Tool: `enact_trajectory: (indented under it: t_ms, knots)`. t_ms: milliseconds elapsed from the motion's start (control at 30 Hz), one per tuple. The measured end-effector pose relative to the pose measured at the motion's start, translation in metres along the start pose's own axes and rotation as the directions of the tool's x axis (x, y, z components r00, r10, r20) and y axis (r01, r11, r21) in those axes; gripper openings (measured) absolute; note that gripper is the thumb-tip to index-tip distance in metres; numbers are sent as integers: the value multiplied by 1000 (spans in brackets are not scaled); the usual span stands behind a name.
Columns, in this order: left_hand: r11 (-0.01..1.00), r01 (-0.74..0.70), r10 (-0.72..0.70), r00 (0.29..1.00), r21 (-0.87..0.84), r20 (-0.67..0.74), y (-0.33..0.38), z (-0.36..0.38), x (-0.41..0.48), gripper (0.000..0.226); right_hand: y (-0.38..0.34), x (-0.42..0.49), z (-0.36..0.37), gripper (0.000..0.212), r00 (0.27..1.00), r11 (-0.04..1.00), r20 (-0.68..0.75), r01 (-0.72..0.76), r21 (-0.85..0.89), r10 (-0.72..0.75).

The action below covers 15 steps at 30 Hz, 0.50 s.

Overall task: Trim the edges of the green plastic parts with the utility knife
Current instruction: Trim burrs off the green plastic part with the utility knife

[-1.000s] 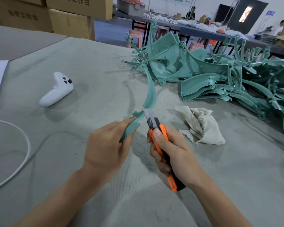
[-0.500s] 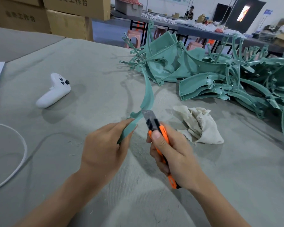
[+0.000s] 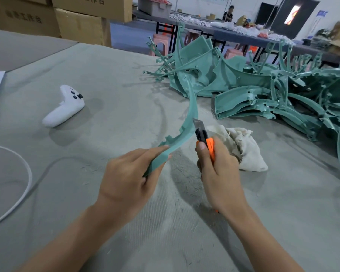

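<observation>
Curved green strip (image 3: 192, 110), left hand (image 3: 130, 177) gripping its near end; right hand (image 3: 220, 169), clasping utility knife (image 3: 203, 137), is sliding the blade farther up the edge, trim progressing.

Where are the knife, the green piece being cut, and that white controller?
knife (image 3: 210, 147): head view, orange handle just below the blade.
green piece (image 3: 191, 114): head view, middle of its curved strip.
white controller (image 3: 64, 110): head view, its body.
</observation>
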State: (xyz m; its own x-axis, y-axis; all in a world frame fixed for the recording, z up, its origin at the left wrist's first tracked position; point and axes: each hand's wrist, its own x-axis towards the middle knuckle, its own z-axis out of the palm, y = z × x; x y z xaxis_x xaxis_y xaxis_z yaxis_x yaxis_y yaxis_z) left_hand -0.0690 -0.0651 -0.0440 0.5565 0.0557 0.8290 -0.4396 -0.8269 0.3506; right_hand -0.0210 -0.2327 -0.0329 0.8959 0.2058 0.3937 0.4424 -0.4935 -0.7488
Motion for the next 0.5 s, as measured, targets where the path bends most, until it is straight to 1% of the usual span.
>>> enact_trajectory:
  t_ms: [100, 200, 400, 500]
  knots:
    - [1000, 7, -6, 1000, 31, -20, 1, -1, -1, 22, -1, -4, 2, 30, 996, 990, -33, 82, -113, -86]
    - [998, 16, -14, 999, 64, -36, 1, -1, -1, 20, -3, -8, 4, 28, 992, 974, -16, 116, -195, -122]
    - [995, -11, 15, 999, 103, -44, 0, -1, -3, 16, -9, -11, 3, 32, 985, 949, -26, 158, -273, -172]
    - [992, 23, -19, 999, 122, -34, -1, 1, -4, 16, -15, -16, 5, 39, 975, 912, 5, 210, -352, -222]
